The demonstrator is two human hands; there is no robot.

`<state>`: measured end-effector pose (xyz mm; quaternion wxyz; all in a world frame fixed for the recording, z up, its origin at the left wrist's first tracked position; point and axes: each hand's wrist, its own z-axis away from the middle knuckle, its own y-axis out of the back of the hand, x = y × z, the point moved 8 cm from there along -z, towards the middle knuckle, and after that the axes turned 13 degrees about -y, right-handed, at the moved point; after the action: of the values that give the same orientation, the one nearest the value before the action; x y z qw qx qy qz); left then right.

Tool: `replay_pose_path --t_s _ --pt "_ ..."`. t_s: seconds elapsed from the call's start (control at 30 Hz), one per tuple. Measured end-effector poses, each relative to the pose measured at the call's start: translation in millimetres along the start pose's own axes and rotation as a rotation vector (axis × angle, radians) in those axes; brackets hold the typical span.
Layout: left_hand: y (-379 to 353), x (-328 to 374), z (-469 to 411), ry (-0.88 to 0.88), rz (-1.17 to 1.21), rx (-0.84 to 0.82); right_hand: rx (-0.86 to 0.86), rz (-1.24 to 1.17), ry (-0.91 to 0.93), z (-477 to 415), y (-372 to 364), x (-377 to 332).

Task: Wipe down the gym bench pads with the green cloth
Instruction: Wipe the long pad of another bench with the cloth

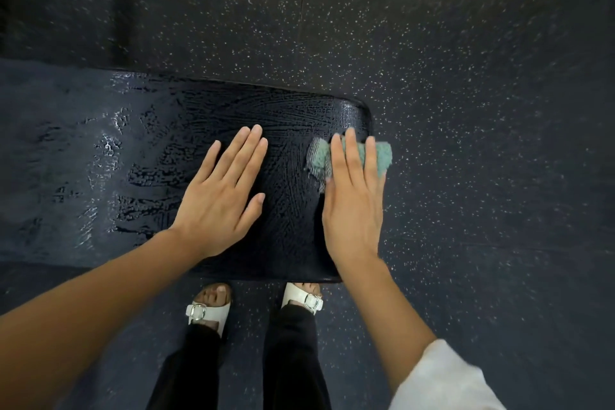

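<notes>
Right hand [354, 206] flat on green cloth [382, 156]

The green cloth [382, 158] lies bunched at the 3 o'clock end of the dark, glossy, wet-streaked bench pad [283, 116].

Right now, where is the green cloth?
In the head view the cloth sits right of centre, pressed under the right hand at the right end of the pad; the left hand lies flat beside it.
</notes>
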<state>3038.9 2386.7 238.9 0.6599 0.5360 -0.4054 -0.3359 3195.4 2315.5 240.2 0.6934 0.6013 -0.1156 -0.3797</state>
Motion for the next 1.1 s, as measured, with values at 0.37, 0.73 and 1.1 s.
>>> replay_pose_path --t_s 0.37,0.73,1.1 --pt "1.2 4.3 -10.9 0.058 0.003 0.005 -0.044 -0.056 0.064 -37.9 11.0 -14.3" --pt "-0.7 18.7 -22.2 0.071 0.007 -0.019 -0.153 -0.149 0.069 54.3 1.8 31.1" --pt "-0.3 27.1 -39.8 0.000 0.019 -0.005 -0.053 -0.271 -0.051 28.8 -4.2 13.7"
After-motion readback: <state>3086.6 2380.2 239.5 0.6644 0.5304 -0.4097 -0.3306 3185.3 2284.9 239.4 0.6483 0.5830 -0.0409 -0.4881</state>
